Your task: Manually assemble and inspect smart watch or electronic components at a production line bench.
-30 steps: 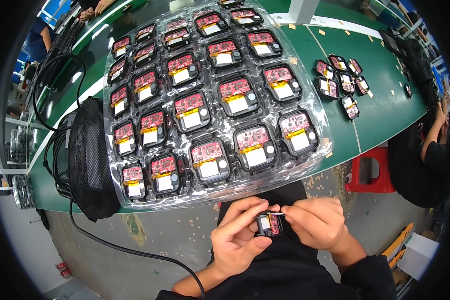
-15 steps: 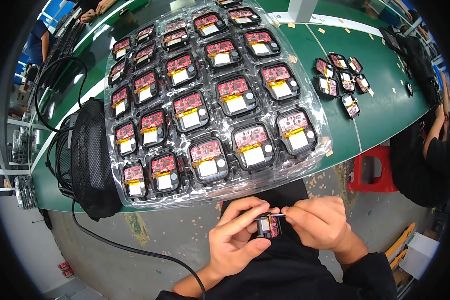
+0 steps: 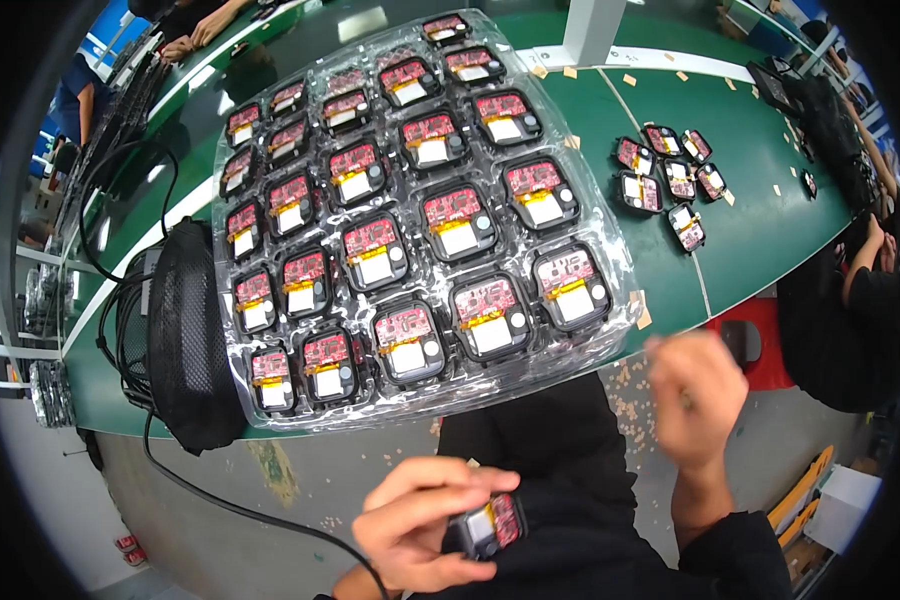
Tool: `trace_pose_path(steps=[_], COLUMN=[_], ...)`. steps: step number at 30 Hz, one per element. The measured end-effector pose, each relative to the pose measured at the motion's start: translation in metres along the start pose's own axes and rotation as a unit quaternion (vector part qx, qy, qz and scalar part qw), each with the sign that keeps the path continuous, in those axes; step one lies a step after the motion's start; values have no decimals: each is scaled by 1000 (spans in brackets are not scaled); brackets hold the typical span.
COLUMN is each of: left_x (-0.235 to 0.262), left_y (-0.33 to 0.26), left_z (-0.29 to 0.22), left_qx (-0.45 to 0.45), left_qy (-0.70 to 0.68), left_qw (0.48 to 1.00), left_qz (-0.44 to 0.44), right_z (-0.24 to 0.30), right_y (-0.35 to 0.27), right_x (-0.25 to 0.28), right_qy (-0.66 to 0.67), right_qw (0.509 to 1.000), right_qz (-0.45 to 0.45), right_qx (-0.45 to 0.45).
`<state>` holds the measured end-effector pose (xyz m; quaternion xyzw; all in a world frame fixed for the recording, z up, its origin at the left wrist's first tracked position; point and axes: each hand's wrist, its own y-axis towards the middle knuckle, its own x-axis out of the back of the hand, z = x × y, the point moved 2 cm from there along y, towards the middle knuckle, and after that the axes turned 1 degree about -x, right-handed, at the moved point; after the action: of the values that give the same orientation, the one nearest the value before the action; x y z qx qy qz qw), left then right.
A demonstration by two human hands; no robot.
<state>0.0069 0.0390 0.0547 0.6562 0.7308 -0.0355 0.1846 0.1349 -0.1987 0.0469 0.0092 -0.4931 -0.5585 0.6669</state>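
Observation:
Low in the picture, my left hand is closed around the edges of a small black device housing. Inside that housing show a red circuit board and a pale, flat rectangular part. Off to the right, near the table's front edge, my right hand is raised with curled fingers and slightly blurred. What it grips, if anything, is too hidden to name. Ahead of both hands lies a clear plastic tray with rows of similar black housings, each with a red board, a yellow strip and a white rectangle.
Several loose housings lie on the green table at right. A black mesh bag with cables stands left of the tray. A black cable crosses toward my left arm. A red stool and another person are at right.
My right hand has moved away from the housing, up and to the right; the thin metal tool at its fingertips no longer shows. My left hand has lowered leftward with the housing.

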Motion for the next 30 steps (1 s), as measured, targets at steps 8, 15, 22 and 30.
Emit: trace_pose_path(steps=[8,15,22,30], left_x=[29,48,75,83], left_y=[73,190,279,284], left_z=[-62,-80,-54,-40], left_qx=[-187,-149,-186,-152], left_qy=[226,362,591,652], left_qw=[955,918,785,742], left_qz=[45,-66,-22,37], right_z=[-55,-64,-62,-66], right_y=[28,30,31,30], right_x=[7,0,-2,-3], right_qy=[-186,-248,-222,-203], right_qw=[946,946,949,957], right_qz=[-61,-46,-56,-60], right_qx=[-259,-205,-216,-199])
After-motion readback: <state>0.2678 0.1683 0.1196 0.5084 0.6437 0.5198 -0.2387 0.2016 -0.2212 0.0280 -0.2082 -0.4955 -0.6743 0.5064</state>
